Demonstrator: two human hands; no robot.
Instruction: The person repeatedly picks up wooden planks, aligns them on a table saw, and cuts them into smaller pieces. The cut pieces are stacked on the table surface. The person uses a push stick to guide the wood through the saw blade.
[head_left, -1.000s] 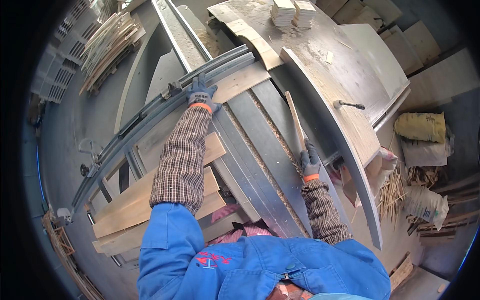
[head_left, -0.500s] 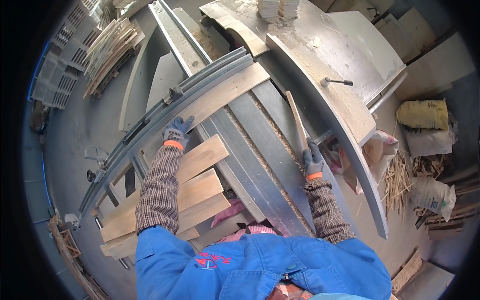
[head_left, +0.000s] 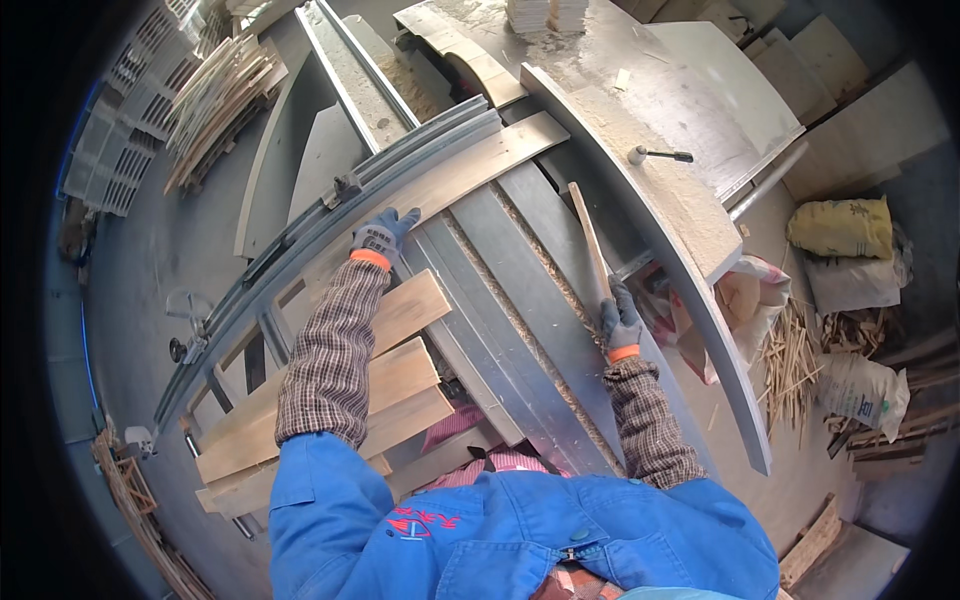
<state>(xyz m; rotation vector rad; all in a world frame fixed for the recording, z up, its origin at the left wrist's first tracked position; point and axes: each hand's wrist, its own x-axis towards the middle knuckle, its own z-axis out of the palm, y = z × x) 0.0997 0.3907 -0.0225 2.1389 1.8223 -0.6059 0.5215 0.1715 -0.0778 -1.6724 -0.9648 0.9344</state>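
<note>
A long wooden board (head_left: 480, 170) lies across the slotted metal saw table (head_left: 545, 235), along a metal fence. My left hand (head_left: 384, 234), in a grey glove, holds this board by its near edge, thumb and fingers apart. In my gloved right hand (head_left: 622, 320) is a narrow wooden stick (head_left: 588, 235), its far end pointing away from me over the table. The fingers close round the stick's near end. Beneath and beside my left forearm lie several more boards (head_left: 400, 375), stacked on the frame left of the table.
A curved grey rail (head_left: 690, 260) runs along the right, beside a sawdust-covered surface with a black-handled lever (head_left: 660, 155). Filled sacks (head_left: 840, 230) and a heap of thin offcuts (head_left: 790, 360) lie on the right floor. Stacked planks (head_left: 220, 110) stand far left.
My left hand has moved right and away from me, and the long board has slid the same way, its far end now nearer the curved rail. The right hand stays on the stick.
</note>
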